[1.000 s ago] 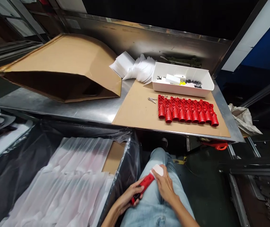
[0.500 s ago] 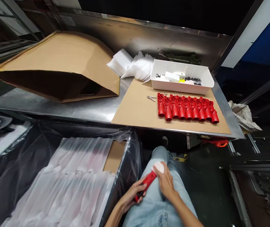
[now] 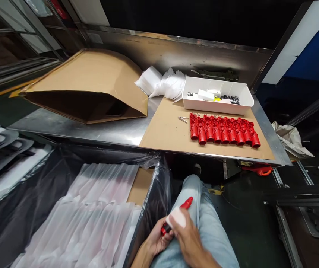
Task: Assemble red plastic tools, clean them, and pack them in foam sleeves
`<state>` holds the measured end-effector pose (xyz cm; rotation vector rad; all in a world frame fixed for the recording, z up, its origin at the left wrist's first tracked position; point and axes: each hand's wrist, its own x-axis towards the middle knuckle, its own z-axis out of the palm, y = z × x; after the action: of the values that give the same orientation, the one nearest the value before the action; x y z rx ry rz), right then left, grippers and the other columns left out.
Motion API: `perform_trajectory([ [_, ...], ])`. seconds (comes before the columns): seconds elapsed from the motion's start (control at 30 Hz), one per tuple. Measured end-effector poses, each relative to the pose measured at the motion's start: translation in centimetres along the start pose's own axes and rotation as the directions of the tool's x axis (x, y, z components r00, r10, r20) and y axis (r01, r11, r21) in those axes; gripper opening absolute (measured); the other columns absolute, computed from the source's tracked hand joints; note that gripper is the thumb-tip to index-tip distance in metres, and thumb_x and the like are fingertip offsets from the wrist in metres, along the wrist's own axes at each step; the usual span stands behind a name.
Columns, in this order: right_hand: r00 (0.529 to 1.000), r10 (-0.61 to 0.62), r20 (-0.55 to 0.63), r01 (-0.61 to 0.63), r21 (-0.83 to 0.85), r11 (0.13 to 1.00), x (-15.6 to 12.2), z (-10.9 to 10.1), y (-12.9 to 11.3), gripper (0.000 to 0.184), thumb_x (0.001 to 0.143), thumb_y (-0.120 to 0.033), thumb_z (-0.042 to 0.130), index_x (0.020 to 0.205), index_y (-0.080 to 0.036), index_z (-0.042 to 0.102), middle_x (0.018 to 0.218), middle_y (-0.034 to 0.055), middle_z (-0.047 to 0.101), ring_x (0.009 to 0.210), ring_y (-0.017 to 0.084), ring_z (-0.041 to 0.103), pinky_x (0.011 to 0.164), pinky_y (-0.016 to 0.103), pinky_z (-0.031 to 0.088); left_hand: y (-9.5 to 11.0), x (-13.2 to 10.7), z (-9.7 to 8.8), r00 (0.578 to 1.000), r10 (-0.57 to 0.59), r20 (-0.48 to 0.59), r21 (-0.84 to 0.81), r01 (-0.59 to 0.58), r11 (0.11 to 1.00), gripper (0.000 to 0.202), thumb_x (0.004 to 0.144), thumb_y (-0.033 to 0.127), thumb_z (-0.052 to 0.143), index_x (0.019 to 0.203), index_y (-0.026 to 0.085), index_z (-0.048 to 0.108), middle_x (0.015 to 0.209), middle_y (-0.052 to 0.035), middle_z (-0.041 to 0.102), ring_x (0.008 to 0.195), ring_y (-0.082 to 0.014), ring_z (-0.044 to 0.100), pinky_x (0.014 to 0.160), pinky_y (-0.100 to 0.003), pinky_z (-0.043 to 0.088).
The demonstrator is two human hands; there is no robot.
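Observation:
Over my thigh, my left hand [image 3: 158, 238] is closed around the lower end of a long red plastic part [image 3: 188, 203] with a black section. My right hand [image 3: 189, 236] is closed on a white pad [image 3: 177, 218], maybe a folded cloth, pressed against the middle of that part. The pad and right fingers hide much of it; its red tip sticks out beyond. On the bench ahead, a row of several red plastic housings [image 3: 225, 130] lies on a cardboard sheet [image 3: 165, 134].
A white bin [image 3: 218, 106] with small black and white pieces stands behind the row. Left of it lie white sleeves [image 3: 173, 85] and a brown carton [image 3: 92, 70]. At lower left, a box lined with dark plastic [image 3: 163, 186] holds several white-wrapped items [image 3: 78, 223].
The white pad in my right hand has moved from the far end of the red part down toward my left hand. The view has shifted slightly.

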<state>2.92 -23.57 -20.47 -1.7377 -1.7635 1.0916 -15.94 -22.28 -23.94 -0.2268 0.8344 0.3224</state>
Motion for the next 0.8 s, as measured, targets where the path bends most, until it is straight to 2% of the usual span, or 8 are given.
perform_trajectory([
  [0.07,1.000,-0.019,0.016,0.019,-0.009,1.000,-0.1,-0.2,-0.1,0.042,0.098,-0.031,0.044,0.137,-0.037,0.055,0.152,0.0038,0.046,0.134,0.026,0.051,0.108,0.042,0.046,-0.2,0.1,-0.3,0.999,0.010,0.042,-0.041,-0.008,0.999,0.042,0.096,0.052,0.050,0.082,0.014,0.059,0.056,0.0076,0.049,0.037,-0.0036,0.038,0.031,-0.015,0.033],
  [0.17,1.000,0.014,-0.009,-0.014,-0.034,0.999,0.1,-0.8,-0.1,0.046,0.101,-0.029,0.032,0.144,-0.028,0.048,0.155,0.0109,0.039,0.138,0.031,0.045,0.108,0.050,0.044,-0.4,0.3,-0.7,0.995,0.003,0.101,-0.082,0.006,0.997,0.041,0.096,0.053,0.050,0.088,0.014,0.060,0.056,0.0079,0.048,0.036,-0.0041,0.037,0.032,-0.016,0.032],
  [0.3,0.993,-0.083,0.085,0.085,-0.025,0.996,0.1,-1.2,-0.6,0.040,0.097,-0.035,0.046,0.136,-0.041,0.055,0.150,0.0010,0.049,0.132,0.026,0.052,0.107,0.040,0.047,-0.6,0.5,-1.4,0.988,0.039,0.151,-0.131,-0.019,0.991,0.037,0.096,0.045,0.054,0.076,0.015,0.056,0.055,0.0088,0.045,0.037,-0.0037,0.036,0.032,-0.016,0.031],
  [0.43,1.000,-0.015,0.027,0.016,-0.052,0.999,0.5,-0.9,-0.4,0.047,0.101,-0.029,0.032,0.145,-0.030,0.047,0.158,0.0118,0.035,0.139,0.034,0.043,0.108,0.054,0.042,-0.7,0.7,-1.9,0.982,0.073,0.171,-0.133,-0.051,0.990,0.034,0.095,0.040,0.057,0.072,0.015,0.056,0.052,0.0105,0.042,0.035,-0.0031,0.033,0.031,-0.015,0.029],
  [0.47,0.999,-0.013,0.033,0.015,-0.050,0.999,0.5,-0.8,-0.3,0.047,0.101,-0.028,0.032,0.146,-0.029,0.046,0.157,0.0121,0.036,0.138,0.034,0.044,0.108,0.052,0.043,-0.7,0.8,-1.9,0.983,0.075,0.167,-0.122,-0.055,0.991,0.034,0.095,0.040,0.057,0.072,0.015,0.056,0.052,0.0106,0.042,0.035,-0.0030,0.033,0.031,-0.015,0.028],
  [0.6,0.991,-0.075,0.108,0.078,-0.022,0.997,0.5,-0.7,0.0,0.041,0.097,-0.032,0.045,0.137,-0.041,0.054,0.151,0.0013,0.047,0.127,0.026,0.057,0.101,0.039,0.051,-0.7,0.9,-1.7,0.990,0.081,0.118,-0.050,-0.075,0.996,0.035,0.096,0.042,0.055,0.074,0.015,0.056,0.052,0.0105,0.042,0.035,-0.0031,0.031,0.031,-0.015,0.027],
  [0.73,1.000,0.007,0.019,-0.006,-0.024,1.000,0.2,-1.4,0.0,0.045,0.101,-0.034,0.032,0.142,-0.030,0.050,0.157,0.0102,0.037,0.132,0.031,0.052,0.106,0.048,0.046,-0.7,0.6,-0.8,0.993,0.116,0.019,0.069,-0.117,0.991,0.035,0.096,0.047,0.054,0.084,0.015,0.059,0.057,0.0081,0.048,0.038,-0.0044,0.036,0.033,-0.017,0.032],
  [0.8,0.999,-0.015,0.049,0.015,0.002,1.000,-0.4,-1.4,-0.3,0.043,0.099,-0.039,0.039,0.139,-0.034,0.053,0.155,0.0066,0.041,0.131,0.029,0.053,0.104,0.043,0.048,-1.0,0.5,-0.2,0.985,0.165,-0.050,0.145,-0.156,0.977,0.034,0.096,0.046,0.054,0.085,0.015,0.060,0.060,0.0070,0.051,0.040,-0.0050,0.041,0.035,-0.018,0.035],
])
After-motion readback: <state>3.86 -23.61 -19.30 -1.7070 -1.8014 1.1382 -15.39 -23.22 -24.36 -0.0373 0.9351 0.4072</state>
